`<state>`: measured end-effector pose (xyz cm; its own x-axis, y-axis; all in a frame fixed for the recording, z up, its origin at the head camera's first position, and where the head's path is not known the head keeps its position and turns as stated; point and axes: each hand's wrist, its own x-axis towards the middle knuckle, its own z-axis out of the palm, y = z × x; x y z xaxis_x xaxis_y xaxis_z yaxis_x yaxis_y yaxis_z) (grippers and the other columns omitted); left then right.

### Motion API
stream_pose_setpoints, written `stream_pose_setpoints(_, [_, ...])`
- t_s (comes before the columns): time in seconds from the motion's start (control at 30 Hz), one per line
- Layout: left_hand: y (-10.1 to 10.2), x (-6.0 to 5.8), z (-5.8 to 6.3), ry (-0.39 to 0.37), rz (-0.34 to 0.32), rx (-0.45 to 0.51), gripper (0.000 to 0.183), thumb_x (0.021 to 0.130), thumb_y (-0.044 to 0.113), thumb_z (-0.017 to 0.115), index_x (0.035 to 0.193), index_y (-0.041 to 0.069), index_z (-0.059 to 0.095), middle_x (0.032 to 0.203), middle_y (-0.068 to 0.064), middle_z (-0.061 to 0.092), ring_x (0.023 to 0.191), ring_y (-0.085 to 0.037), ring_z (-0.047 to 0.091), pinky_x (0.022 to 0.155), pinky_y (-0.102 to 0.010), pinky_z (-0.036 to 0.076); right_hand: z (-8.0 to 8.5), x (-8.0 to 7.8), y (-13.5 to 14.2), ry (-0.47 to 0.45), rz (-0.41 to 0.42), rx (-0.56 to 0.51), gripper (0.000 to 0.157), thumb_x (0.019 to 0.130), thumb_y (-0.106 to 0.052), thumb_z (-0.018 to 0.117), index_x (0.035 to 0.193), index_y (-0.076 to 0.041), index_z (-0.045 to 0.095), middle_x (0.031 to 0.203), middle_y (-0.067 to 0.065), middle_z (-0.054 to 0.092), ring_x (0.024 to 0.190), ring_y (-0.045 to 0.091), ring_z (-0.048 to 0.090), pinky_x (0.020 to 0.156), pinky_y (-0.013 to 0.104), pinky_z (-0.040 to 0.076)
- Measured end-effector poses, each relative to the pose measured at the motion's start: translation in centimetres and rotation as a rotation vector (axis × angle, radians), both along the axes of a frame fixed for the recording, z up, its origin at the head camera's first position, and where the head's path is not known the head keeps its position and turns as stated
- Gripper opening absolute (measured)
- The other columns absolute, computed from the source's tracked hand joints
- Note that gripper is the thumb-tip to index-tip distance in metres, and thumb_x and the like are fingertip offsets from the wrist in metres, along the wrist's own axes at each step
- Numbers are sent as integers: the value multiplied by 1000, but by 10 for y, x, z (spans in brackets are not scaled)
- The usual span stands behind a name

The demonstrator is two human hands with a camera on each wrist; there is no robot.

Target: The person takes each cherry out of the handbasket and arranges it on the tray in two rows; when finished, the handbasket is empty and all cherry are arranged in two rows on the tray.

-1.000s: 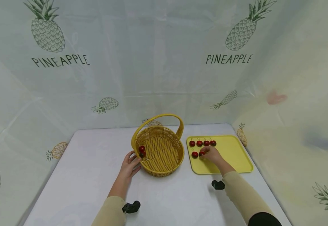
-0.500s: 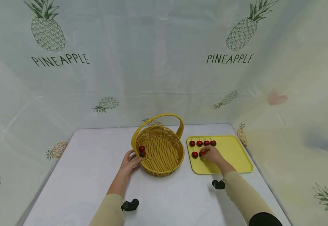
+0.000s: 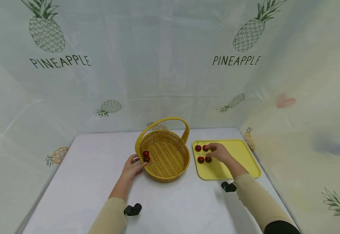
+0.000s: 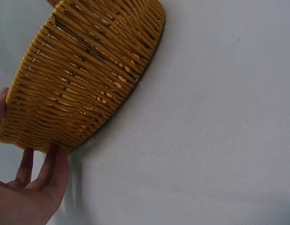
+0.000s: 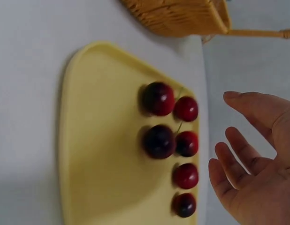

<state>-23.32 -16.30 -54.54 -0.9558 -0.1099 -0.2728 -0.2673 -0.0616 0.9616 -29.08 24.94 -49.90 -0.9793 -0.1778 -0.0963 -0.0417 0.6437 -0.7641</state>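
A yellow wicker basket [image 3: 166,164] with a tall handle stands at mid-table in the head view. Two dark red cherries [image 3: 146,153] lie inside it by the left wall. My left hand [image 3: 131,168] holds the basket's left side, thumb at the rim and fingers against the outer wall, as the left wrist view [image 4: 27,199] also shows. On the yellow tray [image 3: 240,159] several cherries [image 5: 158,98] sit in two rows. My right hand [image 3: 219,152] hovers over the tray, and the right wrist view shows its fingers apart, holding nothing.
The white table [image 3: 170,208] carries the basket, with the tray to its right. A pineapple-print curtain [image 3: 164,71] hangs behind and at both sides. Black wrist devices [image 3: 132,210] are strapped below each sleeve.
My right hand has let go of a cherry in the tray's front row and risen toward the back row. The left hand stays at the basket.
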Motion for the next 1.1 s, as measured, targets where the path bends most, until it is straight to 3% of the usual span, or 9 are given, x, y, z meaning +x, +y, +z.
stream_pose_setpoints(0.2, [0,0,-1,-20,19,15,59,85,2,74,137,10,48,144,-21,39,108,-29,58,94,-52,46,19,2,-25,1,64,-42,33,84,-6,74,115,2,66,116,25,60,97,31,56,78,40,50])
stream_pose_setpoints(0.57, [1,3,2,-48,38,84,60,86,-2,72,139,7,46,145,-21,37,99,-25,60,95,-54,44,37,8,-84,-19,195,-68,31,84,-8,77,114,-4,69,114,14,63,97,27,57,74,36,50])
stream_pose_setpoints(0.7, [2,2,0,-55,41,94,60,86,-2,71,139,7,46,146,-20,38,102,-26,58,96,-56,42,39,7,-101,-34,235,-78,30,83,-9,77,112,-7,70,115,16,63,99,27,57,78,36,51])
stream_pose_setpoints(0.93, [3,4,-2,-58,33,137,63,88,-1,69,144,10,41,151,-19,33,116,-37,54,97,-58,42,39,6,-129,-31,314,-67,30,83,-10,78,113,-8,70,107,8,65,93,19,56,80,34,50])
stream_pose_setpoints(1.1, [2,3,-4,-57,23,162,64,89,-2,68,144,11,40,152,-19,31,121,-40,51,97,-58,42,38,4,-147,-47,362,-62,32,83,-10,78,114,-6,69,112,13,65,95,19,57,80,34,51])
